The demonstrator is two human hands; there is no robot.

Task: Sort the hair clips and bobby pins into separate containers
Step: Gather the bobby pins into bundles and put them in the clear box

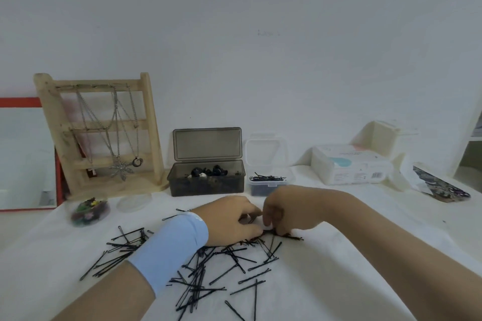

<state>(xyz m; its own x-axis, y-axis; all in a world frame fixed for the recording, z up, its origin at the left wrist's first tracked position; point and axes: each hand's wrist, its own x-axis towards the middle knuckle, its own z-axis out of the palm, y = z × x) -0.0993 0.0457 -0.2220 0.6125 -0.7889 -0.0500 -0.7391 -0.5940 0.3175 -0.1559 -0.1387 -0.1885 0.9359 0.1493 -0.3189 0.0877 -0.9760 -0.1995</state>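
Fingers (251,212) of the left hand (229,219) are curled and meet the curled fingers (268,216) of the right hand (289,212). Both hands pinch a few black bobby pins (208,268) at the far edge of the pile, almost knuckle against knuckle. The pile lies loose on the white cloth (352,268), under and in front of the hands. It spreads to the left under the forearm with the light blue wristband (172,250) and reaches down to the lower border of the view. More such pins lie in the small clear container (268,185), which stands open just behind the right hand, with its clear lid (264,151) upright at the wall. Just beside it on the left stands the dark box (206,185) with black hair clips (208,172) inside, its hinged cover standing up. Only a narrow strip of cloth separates the hands from both containers. To the right of the pile a wide stretch of bare cloth runs toward the right forearm. Farther left are a round jar (88,212) of coloured clips with its round lid (134,202) beside it, a wooden stand (99,133) with necklaces, and a red-framed mirror (23,154) at the table's left edge. Far right, near the wall, are a white pack (349,164) and a patterned flat thing (440,185)
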